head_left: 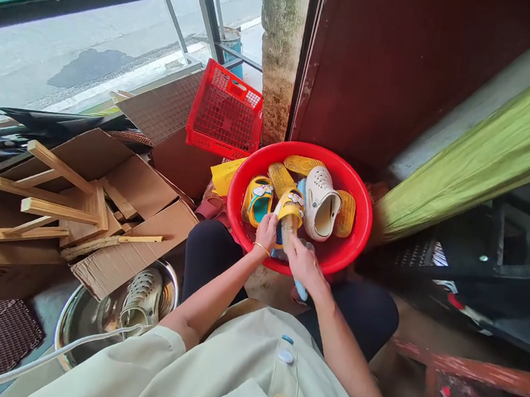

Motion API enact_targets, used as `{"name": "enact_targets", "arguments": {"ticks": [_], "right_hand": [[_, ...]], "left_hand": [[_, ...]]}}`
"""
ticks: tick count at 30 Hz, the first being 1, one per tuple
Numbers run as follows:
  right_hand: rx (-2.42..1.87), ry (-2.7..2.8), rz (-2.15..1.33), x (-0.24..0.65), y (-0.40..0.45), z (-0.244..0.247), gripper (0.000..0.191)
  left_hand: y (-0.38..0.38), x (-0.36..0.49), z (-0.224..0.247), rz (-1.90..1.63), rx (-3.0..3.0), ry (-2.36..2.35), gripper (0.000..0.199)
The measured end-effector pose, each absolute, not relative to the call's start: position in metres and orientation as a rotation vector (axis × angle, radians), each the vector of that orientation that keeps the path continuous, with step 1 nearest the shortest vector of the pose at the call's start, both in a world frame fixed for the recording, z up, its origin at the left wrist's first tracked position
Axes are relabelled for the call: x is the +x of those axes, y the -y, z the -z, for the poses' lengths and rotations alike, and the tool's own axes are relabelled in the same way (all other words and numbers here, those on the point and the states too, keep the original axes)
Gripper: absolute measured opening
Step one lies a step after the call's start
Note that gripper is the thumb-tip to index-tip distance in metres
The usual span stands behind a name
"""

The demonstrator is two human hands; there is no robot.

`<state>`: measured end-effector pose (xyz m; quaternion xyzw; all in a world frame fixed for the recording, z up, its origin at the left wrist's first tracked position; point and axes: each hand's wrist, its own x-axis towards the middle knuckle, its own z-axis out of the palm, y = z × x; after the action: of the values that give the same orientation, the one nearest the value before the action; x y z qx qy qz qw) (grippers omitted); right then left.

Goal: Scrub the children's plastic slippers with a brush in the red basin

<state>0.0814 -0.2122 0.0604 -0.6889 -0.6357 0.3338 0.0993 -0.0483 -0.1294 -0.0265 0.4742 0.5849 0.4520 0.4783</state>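
Note:
A yellow sandal (291, 206) with a cartoon figure on its strap is gripped at its side by my left hand (267, 231), above a red basin (361, 246). My right hand (304, 259) is closed around a scrub brush (300, 289), whose light blue end sticks out below the hand. The brush's pale bristles press against or into the sandal's opening. Beside it in the basin lie a matching yellow sandal (262, 192), a cream clog (321, 207) and several yellow slippers (346, 214).
Behind the basin sits a red plastic crate (227, 109). On the left are cardboard (147, 189), wooden stool legs (55, 208) and a steel basin (71, 311) holding another clog (144, 293). A dark red door (378, 65) and green curtain (479, 139) stand to the right.

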Motion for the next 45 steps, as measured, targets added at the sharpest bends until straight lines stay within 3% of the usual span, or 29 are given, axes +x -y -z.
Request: {"name": "enact_targets", "arguments": {"ticks": [5, 13, 21, 28, 31, 36, 45], "right_hand": [[-1.949, 1.895, -1.097, 0.081, 0.178, -0.064, 0.052], [-1.785, 1.600, -1.532, 0.110, 0.246, -0.063, 0.056], [-1.926, 0.942, -1.152, 0.177, 0.229, -0.038, 0.084], [-2.014, 1.141, -1.251, 0.183, 0.211, -0.019, 0.056], [-1.983, 1.181, -1.315, 0.187, 0.218, -0.017, 0.059], [-1.893, 1.085, -1.373, 0.191, 0.230, -0.014, 0.075], [-1.789, 0.832, -1.335, 0.188, 0.236, -0.006, 0.089]], "left_hand": [[0.126, -0.050, 0.024, -1.187, 1.166, -1.503, 0.037], [0.067, -0.071, 0.020, -1.178, 1.267, -1.584, 0.037], [0.062, -0.061, 0.017, -0.841, 1.924, -1.732, 0.045], [0.075, -0.030, 0.002, -0.407, 2.430, -1.511, 0.054], [0.064, -0.023, -0.001, -0.184, 2.436, -1.533, 0.054], [0.015, -0.024, -0.004, 0.041, 2.353, -1.489, 0.035], [-0.110, -0.002, -0.019, -0.113, 2.403, -1.594, 0.053]]}}
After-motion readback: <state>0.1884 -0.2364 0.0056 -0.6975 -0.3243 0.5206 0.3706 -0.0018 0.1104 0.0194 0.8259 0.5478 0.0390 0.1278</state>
